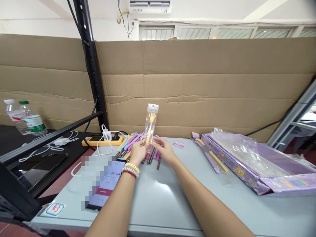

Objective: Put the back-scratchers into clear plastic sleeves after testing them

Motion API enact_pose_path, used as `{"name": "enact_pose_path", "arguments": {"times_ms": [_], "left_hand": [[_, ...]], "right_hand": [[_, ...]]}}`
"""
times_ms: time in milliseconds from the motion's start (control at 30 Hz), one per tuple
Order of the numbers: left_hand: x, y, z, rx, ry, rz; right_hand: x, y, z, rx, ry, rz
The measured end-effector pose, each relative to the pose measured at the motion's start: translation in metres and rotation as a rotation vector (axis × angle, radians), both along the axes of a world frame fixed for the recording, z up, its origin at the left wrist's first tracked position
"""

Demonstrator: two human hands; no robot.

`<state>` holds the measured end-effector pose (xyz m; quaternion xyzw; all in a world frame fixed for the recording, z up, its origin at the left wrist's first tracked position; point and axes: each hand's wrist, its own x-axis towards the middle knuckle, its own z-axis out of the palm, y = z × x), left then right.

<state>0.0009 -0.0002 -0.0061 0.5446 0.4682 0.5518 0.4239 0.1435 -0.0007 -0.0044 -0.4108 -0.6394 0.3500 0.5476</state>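
Observation:
A clear plastic bag stands upright between my hands, with a yellow hand-shaped back scratcher inside it. My left hand pinches the lower part of the bag from the left. On the other side, the fingers of my right hand close on the bag's edge. Behind and below both hands lies a pile of back scratchers in purple, blue, yellow and pink, with metal rods pointing toward me. My hands hide part of the pile and the lower end of the bag.
Right of my hands lie bagged yellow and purple back scratchers beside an open purple box with clear bags in it. A small pink card lies behind. At left are a phone, a yellow power strip and a black post.

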Motion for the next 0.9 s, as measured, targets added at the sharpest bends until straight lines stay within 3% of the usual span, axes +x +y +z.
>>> {"name": "enact_pose_path", "arguments": {"times_ms": [100, 200, 467, 600, 733, 900], "left_hand": [[0.008, -0.009, 0.004, 0.010, 0.145, -0.161], [0.016, -0.018, 0.007, 0.052, 0.311, -0.254], [0.027, -0.031, 0.018, 0.048, 0.370, -0.310], [0.030, -0.035, 0.018, 0.210, 0.479, -0.175], [0.032, -0.033, 0.010, 0.479, 0.601, -0.010], [0.029, -0.029, 0.004, 0.702, 0.673, 0.076]], "right_hand": [[0.011, 0.001, 0.007, -0.160, 0.248, 0.041], [0.029, -0.001, 0.005, -0.254, 0.360, 0.018], [0.047, -0.016, -0.006, -0.294, 0.543, 0.055], [0.044, -0.021, -0.002, -0.336, 0.664, 0.031], [0.045, -0.027, 0.002, -0.366, 0.838, 0.059], [0.050, -0.032, 0.006, -0.214, 0.788, 0.191]]}}
